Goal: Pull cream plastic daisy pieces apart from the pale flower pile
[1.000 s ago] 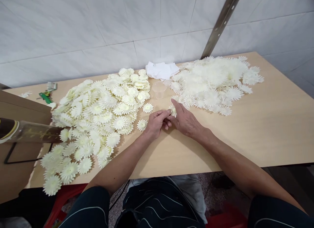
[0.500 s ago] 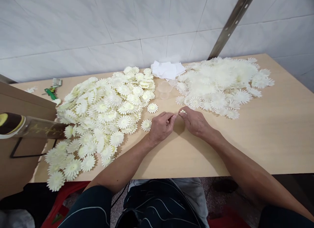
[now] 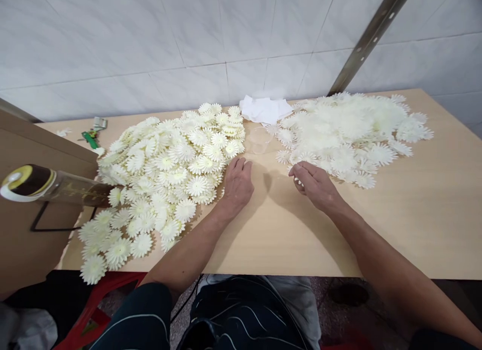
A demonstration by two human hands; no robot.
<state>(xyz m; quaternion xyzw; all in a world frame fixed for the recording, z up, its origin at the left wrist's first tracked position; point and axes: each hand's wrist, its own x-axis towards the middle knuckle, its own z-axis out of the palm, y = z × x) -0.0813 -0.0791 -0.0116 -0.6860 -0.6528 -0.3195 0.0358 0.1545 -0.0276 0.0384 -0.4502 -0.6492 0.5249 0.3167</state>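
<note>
Two heaps of cream daisy-shaped flower pieces lie on the wooden table (image 3: 433, 214). The left heap (image 3: 165, 164) holds flowers with yellowish centres. The right heap (image 3: 350, 129) is paler and fluffier. My left hand (image 3: 238, 182) lies flat with its fingers stretched out at the right edge of the left heap, over the loose flowers there. My right hand (image 3: 315, 183) hovers at the near edge of the right heap with its fingers bent and apart. Its fingertips are just above a pale flower, and I see nothing gripped in it.
A small clear plastic cup (image 3: 259, 139) stands between the heaps, with a white crumpled cloth (image 3: 265, 109) behind it. A green tool (image 3: 90, 138) lies at the far left. A brown board (image 3: 22, 239) with a tape-topped tube (image 3: 41, 185) juts in from the left. A metal strip (image 3: 371, 36) leans on the tiled wall.
My hands were pinched together over a small flower piece at the table's middle. They have parted: the left went flat toward the left heap, the right reached to the right heap.
</note>
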